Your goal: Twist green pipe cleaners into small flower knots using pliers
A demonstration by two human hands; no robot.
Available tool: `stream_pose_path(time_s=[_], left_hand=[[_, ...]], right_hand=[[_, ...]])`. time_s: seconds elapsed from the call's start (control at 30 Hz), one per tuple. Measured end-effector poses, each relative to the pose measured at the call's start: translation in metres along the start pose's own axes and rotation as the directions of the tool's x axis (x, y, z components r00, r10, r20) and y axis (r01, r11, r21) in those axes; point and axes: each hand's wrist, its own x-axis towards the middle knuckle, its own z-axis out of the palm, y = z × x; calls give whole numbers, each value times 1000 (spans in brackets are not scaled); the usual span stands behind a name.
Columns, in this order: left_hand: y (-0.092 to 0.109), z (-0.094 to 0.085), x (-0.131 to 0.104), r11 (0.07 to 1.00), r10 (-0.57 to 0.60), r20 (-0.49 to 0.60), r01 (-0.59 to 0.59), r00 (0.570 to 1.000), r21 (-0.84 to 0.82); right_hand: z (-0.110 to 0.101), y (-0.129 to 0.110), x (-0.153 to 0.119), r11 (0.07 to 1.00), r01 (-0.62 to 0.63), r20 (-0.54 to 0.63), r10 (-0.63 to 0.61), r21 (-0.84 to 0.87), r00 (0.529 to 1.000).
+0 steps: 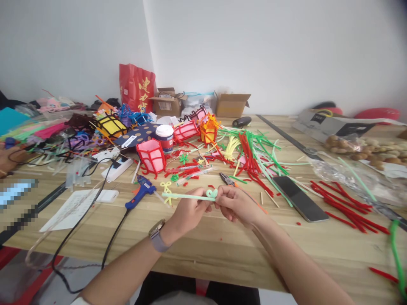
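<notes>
A pale green pipe cleaner [186,196] is held between my two hands over the front of the table; its right end is bent into small loops and a straight length points left. My left hand [190,212], with a watch on the wrist, is closed around it just below the loops. Pinched at the loops' right side are the fingers of my right hand [237,204]. Behind the left hand lies a yellow looped shape [168,190]. Pliers [227,179] rest behind the right hand.
A blue glue gun [140,194] with a black cable lies left, near a power strip [117,170]. Red lanterns [151,156] and a lidded cup [164,137] stand behind. A phone [299,198] and red pipe cleaners [349,207] lie right. Another person's hand [11,159] is far left.
</notes>
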Motion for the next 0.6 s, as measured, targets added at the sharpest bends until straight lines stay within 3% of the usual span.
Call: stream_pose_path(time_s=[0.2, 0.4, 0.6], left_hand=[[0, 7, -2, 992, -81, -63, 74, 995, -103], [2, 5, -2, 996, -49, -9, 48, 999, -80], [3, 9, -3, 963, -71, -12, 65, 997, -261]], right_hand=[[6, 3, 1, 998, 56, -46, -54, 37, 997], [7, -1, -2, 999, -16, -60, 18, 44, 998], [8, -3, -4, 997, -8, -69, 14, 80, 998]])
